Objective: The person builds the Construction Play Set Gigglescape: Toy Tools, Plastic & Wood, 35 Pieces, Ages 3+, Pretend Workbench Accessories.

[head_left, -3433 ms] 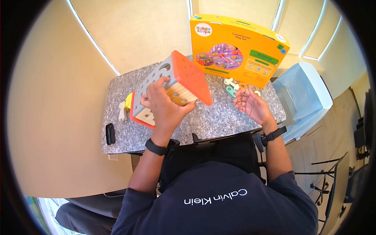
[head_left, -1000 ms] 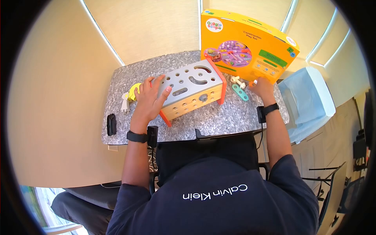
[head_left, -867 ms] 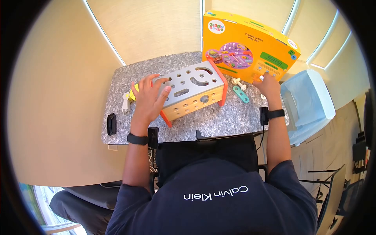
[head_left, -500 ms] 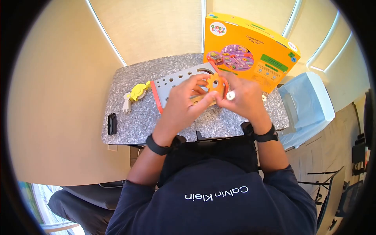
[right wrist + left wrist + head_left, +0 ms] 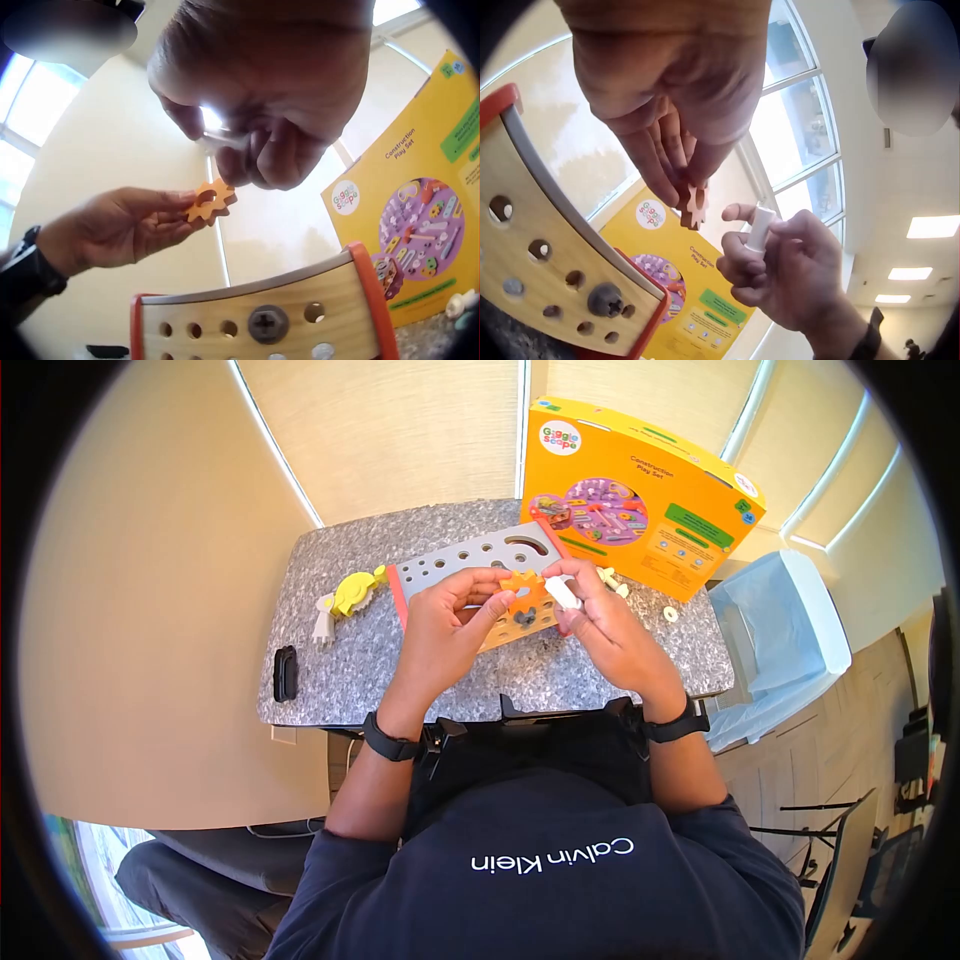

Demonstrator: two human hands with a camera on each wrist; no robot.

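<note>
Above the front of a toy workbench (image 5: 440, 565) with a grey holed top, wooden side and red ends, both hands are raised close together. My left hand (image 5: 447, 625) pinches an orange toy gear (image 5: 523, 589) between thumb and fingers; its toothed edge and centre hole show in the right wrist view. A short white peg (image 5: 760, 229) is gripped by the thumb and fingers of my right hand (image 5: 622, 635). Gear and peg are apart, side by side. On the bench's wooden side sits a dark grey bolt (image 5: 268, 324) with a cross slot.
Behind stands a yellow carton (image 5: 640, 490). White bolts (image 5: 613, 580) and a white ring (image 5: 670, 614) lie on the right of the speckled table (image 5: 330, 690). On the left are a yellow toy saw (image 5: 355, 593) and a black case (image 5: 286, 673). A blue-lined bin (image 5: 785, 650) stands right of the table.
The left hand left the bench top and the right hand came from beside the carton to the middle. Half a second ago they were together at the gear; now gear and peg are apart.
</note>
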